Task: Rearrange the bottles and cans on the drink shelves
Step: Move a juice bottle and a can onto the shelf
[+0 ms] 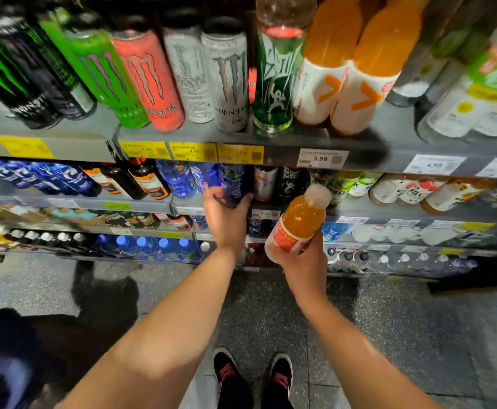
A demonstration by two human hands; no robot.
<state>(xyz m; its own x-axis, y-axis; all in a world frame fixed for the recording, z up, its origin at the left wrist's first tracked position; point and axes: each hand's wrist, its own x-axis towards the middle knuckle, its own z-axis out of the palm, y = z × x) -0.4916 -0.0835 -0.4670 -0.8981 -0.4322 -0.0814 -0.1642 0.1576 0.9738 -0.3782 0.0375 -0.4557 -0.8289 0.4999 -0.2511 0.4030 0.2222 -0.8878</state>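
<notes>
My right hand [303, 261] grips an orange drink bottle [299, 221] with a white cap, held tilted in front of the lower shelves. My left hand [226, 216] reaches onto the second shelf and wraps around a blue can [234, 183] standing there. On the top shelf [271, 140] stand several tall energy drink cans [150, 81], a green bottle [276, 78] and two orange bottles [359, 75] like the one I hold.
Price tags [321, 158] run along the shelf edges. Lower shelves hold blue-capped bottles [153, 246] and clear bottles [389, 258]. White and yellow bottles [477, 93] fill the top right. My shoes [253, 376] stand on the speckled floor; a dark shape [49, 335] sits at the left.
</notes>
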